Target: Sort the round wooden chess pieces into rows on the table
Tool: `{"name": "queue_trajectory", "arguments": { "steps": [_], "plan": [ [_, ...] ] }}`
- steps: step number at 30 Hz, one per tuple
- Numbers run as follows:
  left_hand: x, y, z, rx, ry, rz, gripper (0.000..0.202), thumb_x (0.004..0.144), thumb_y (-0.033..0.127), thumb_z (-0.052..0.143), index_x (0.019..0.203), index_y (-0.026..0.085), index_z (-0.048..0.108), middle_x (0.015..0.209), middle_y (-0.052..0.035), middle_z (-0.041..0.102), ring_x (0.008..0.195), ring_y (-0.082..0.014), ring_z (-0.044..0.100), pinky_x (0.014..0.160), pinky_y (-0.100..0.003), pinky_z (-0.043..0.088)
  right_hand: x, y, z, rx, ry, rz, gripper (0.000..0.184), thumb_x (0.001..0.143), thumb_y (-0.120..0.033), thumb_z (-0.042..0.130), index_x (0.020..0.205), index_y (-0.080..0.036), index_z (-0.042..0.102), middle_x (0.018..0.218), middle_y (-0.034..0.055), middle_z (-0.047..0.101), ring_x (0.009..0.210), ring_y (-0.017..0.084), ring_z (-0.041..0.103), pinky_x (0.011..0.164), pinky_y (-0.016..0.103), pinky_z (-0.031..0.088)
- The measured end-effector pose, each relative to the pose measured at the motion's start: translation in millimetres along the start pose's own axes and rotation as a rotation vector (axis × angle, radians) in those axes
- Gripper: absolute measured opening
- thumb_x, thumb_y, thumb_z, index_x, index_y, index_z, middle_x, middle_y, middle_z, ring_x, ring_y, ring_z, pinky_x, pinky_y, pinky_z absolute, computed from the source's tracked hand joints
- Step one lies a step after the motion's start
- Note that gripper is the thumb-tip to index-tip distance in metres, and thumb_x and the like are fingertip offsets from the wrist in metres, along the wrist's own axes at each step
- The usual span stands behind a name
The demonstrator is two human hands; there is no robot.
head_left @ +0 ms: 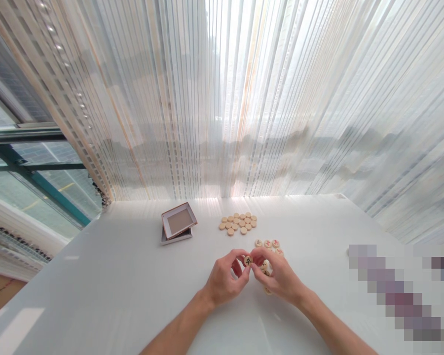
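Note:
Between the fingertips of both hands is a round wooden Chinese chess piece (248, 261) with a dark character facing up. My left hand (227, 277) pinches it from the left side. From the right, my right hand (277, 276) has its thumb and fingers at the piece's other edge. Under and beyond my right hand lie several chess pieces (268, 243) with red or dark characters showing, some partly hidden by the hand. Farther back, a loose group of plain-faced chess pieces (238, 223) rests on the white table (114, 291).
An open box (179, 220) sits at the back left, its two parts stacked askew. Sheer striped curtains (222, 123) hang along the table's far edge. A window frame (40, 172) is at the left. A pixelated patch covers the right side.

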State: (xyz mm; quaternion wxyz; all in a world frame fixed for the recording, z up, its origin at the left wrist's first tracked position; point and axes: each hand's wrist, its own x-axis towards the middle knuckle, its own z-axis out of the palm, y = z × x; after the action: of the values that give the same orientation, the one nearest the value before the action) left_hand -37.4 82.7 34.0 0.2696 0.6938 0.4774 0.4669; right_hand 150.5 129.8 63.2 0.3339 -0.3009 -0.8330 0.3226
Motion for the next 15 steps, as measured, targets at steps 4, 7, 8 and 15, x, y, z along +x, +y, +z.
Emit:
{"name": "queue_trajectory", "arguments": {
  "steps": [4,7,8,15],
  "plan": [
    [-1,-2,1.3,0.027,-0.009,0.031,0.030,0.086,0.020,0.062,0.116,0.022,0.057,0.092,-0.0021,0.072,0.062,-0.0112,0.066,0.061,-0.022,0.055,-1,4,1,0.028,-0.001,0.019,0.004,0.094,-0.026,0.057,0.095,-0.023,0.060,0.081,0.0026,0.067,0.075,0.018,0.066,0.073,0.033,0.054],
    [-2,-2,1.6,0.049,-0.035,0.055,0.033,0.085,0.018,0.062,0.117,0.023,0.057,0.095,-0.0016,0.074,0.062,-0.0112,0.067,0.062,-0.023,0.056,-2,9,2,0.020,0.007,0.034,0.008,0.094,-0.030,0.060,0.090,-0.023,0.059,0.078,0.0016,0.067,0.072,0.017,0.065,0.070,0.032,0.053],
    [-2,-2,1.6,0.057,-0.042,0.062,0.034,0.085,0.018,0.062,0.117,0.024,0.058,0.095,-0.0013,0.074,0.062,-0.0113,0.067,0.062,-0.023,0.056,-2,10,2,0.013,0.012,0.037,0.009,0.094,-0.031,0.061,0.089,-0.023,0.059,0.077,0.0014,0.067,0.072,0.017,0.065,0.070,0.031,0.052],
    [-1,0,2.0,0.106,-0.050,0.099,0.031,0.085,0.017,0.061,0.115,0.024,0.059,0.093,-0.0004,0.075,0.060,-0.0112,0.067,0.059,-0.023,0.055,-2,8,1,0.004,0.023,0.043,0.018,0.097,-0.036,0.056,0.084,-0.024,0.060,0.074,0.0010,0.067,0.068,0.016,0.065,0.063,0.028,0.050]
  ]
}}
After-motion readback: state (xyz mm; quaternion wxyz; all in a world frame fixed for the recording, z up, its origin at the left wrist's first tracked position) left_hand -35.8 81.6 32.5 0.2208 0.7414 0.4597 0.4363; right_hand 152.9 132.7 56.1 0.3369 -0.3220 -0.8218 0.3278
